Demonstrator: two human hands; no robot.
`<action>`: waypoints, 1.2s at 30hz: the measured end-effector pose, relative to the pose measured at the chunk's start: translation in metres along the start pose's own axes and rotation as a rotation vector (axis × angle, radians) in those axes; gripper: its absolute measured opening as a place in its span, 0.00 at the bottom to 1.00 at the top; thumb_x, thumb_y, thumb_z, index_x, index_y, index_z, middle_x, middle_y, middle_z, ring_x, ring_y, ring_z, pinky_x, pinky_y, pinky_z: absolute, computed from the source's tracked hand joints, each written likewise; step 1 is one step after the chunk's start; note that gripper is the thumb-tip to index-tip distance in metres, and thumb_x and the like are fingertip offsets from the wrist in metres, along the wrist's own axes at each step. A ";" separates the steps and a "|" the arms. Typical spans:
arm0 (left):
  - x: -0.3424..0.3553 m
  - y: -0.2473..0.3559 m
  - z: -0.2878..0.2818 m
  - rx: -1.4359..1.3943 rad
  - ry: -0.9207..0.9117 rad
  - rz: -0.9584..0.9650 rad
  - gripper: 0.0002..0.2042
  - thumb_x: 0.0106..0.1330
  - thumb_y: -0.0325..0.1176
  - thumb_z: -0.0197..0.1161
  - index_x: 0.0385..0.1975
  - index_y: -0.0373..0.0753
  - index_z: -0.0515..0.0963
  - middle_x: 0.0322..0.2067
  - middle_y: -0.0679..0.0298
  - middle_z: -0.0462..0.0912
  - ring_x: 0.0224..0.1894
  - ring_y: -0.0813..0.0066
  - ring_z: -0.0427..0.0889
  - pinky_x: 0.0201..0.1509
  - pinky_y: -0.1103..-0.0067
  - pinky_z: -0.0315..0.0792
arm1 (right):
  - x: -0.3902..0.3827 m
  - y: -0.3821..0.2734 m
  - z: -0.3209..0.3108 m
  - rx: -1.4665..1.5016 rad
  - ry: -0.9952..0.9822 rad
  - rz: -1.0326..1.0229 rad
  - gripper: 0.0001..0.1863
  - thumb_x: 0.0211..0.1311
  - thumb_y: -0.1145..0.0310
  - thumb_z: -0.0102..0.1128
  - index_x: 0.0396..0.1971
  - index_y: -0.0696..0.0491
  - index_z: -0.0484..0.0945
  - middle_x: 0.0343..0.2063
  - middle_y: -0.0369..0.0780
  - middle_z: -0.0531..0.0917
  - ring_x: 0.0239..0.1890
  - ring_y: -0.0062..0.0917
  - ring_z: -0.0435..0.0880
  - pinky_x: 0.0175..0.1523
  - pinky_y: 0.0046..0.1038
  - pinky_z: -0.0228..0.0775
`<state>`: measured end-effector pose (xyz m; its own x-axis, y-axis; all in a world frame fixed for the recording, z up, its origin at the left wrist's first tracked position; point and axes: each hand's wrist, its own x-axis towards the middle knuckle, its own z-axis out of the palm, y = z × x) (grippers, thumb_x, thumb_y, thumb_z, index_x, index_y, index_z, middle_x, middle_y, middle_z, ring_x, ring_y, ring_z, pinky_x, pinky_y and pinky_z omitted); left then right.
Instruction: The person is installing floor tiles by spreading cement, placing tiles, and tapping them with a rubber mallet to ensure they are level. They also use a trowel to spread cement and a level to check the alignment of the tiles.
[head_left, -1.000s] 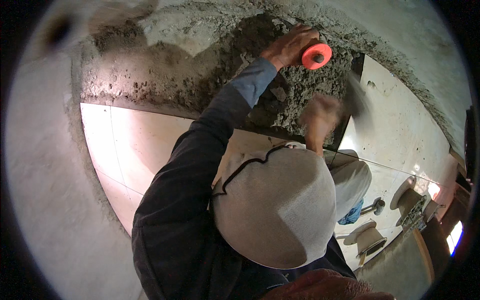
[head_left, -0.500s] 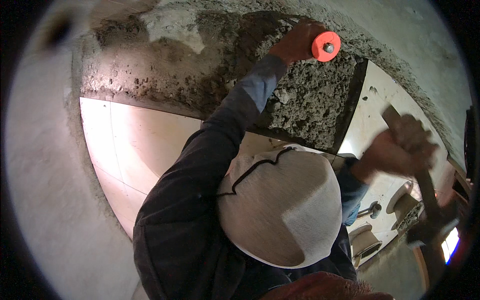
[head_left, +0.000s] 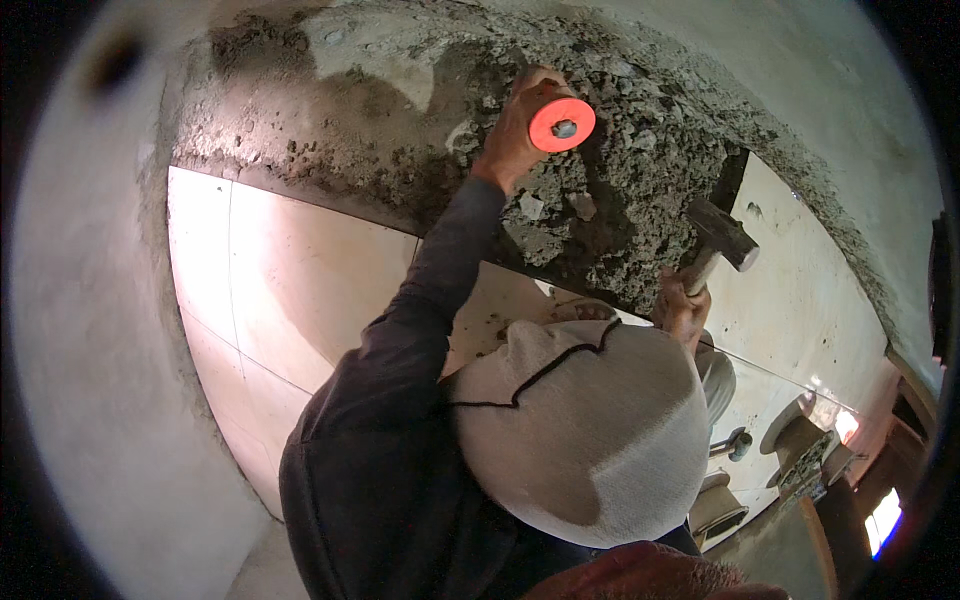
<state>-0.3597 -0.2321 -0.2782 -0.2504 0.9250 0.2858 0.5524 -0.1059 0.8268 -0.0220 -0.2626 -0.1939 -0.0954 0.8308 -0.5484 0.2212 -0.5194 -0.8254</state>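
Note:
My left hand [head_left: 525,125] grips a chisel [head_left: 565,129] with a round orange-red hand guard, its struck end facing up. The chisel's working tip is hidden below the hand, over broken grey mortar [head_left: 650,180]. My right hand [head_left: 684,312] is closed round the wooden handle of a club hammer [head_left: 724,234]. The hammer's dark head hangs near the corner where the rough patch meets the pale tiles [head_left: 800,270], to the right of the chisel and apart from it.
Pale floor tiles [head_left: 300,265] border the rough patch. A bare plastered wall [head_left: 90,330] rises at left. Flanged round grey objects [head_left: 715,508] and a small metal tool [head_left: 738,445] lie at lower right. A rounded pale cloth form with a black cord [head_left: 590,430] blocks the lower middle.
My left hand and the chisel have shifted left and slightly down in view. The hammer, blurred at lower right before, has swung up and left, its head now nearer the chisel.

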 end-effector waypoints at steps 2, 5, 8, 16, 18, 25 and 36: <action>0.004 -0.008 -0.023 -0.059 -0.062 0.026 0.17 0.65 0.39 0.70 0.53 0.53 0.77 0.58 0.65 0.71 0.65 0.54 0.70 0.69 0.55 0.75 | -0.003 -0.009 0.006 0.009 0.004 -0.003 0.11 0.64 0.65 0.66 0.31 0.50 0.71 0.18 0.26 0.68 0.16 0.11 0.63 0.20 0.20 0.52; 0.010 -0.038 -0.042 -0.141 -0.204 -0.099 0.20 0.68 0.47 0.65 0.59 0.57 0.76 0.66 0.70 0.63 0.69 0.54 0.65 0.73 0.55 0.73 | 0.004 -0.012 0.023 0.023 -0.047 -0.081 0.13 0.65 0.63 0.67 0.32 0.50 0.71 0.18 0.26 0.68 0.16 0.10 0.62 0.20 0.20 0.52; 0.011 -0.057 -0.041 0.140 -0.289 0.084 0.21 0.68 0.48 0.65 0.60 0.58 0.75 0.67 0.70 0.62 0.69 0.52 0.65 0.73 0.54 0.72 | -0.004 -0.045 0.053 0.042 -0.103 -0.124 0.14 0.64 0.63 0.69 0.32 0.51 0.71 0.18 0.27 0.68 0.17 0.11 0.64 0.22 0.19 0.53; 0.024 -0.073 -0.038 0.063 -0.272 0.153 0.21 0.61 0.40 0.73 0.54 0.48 0.77 0.53 0.64 0.78 0.58 0.55 0.77 0.61 0.60 0.76 | -0.005 -0.061 0.088 -0.015 -0.179 -0.646 0.08 0.65 0.72 0.64 0.32 0.55 0.73 0.20 0.33 0.72 0.16 0.14 0.64 0.20 0.23 0.53; 0.022 -0.110 -0.034 0.073 -0.218 0.172 0.27 0.63 0.45 0.70 0.62 0.57 0.71 0.62 0.66 0.72 0.64 0.57 0.73 0.65 0.60 0.77 | -0.001 -0.055 0.091 0.018 -0.244 -0.675 0.06 0.65 0.73 0.64 0.34 0.56 0.74 0.22 0.34 0.73 0.19 0.15 0.65 0.22 0.23 0.55; 0.047 -0.103 -0.044 0.173 -0.351 0.020 0.37 0.55 0.46 0.77 0.66 0.60 0.68 0.67 0.64 0.70 0.68 0.58 0.69 0.72 0.60 0.71 | 0.069 0.025 0.137 -0.451 -0.135 -0.790 0.15 0.70 0.64 0.61 0.48 0.59 0.77 0.29 0.36 0.79 0.29 0.21 0.75 0.38 0.27 0.70; 0.039 -0.072 -0.067 -0.033 -0.276 -0.034 0.37 0.55 0.43 0.78 0.66 0.54 0.69 0.67 0.60 0.70 0.67 0.58 0.70 0.71 0.62 0.70 | 0.023 -0.049 0.118 -0.292 -0.174 -0.651 0.12 0.68 0.71 0.65 0.48 0.59 0.80 0.29 0.36 0.81 0.30 0.16 0.72 0.35 0.21 0.68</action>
<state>-0.4622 -0.2125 -0.2938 -0.0398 0.9921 0.1186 0.5201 -0.0807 0.8503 -0.1499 -0.2417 -0.1823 -0.4432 0.8964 0.0071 0.3143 0.1628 -0.9353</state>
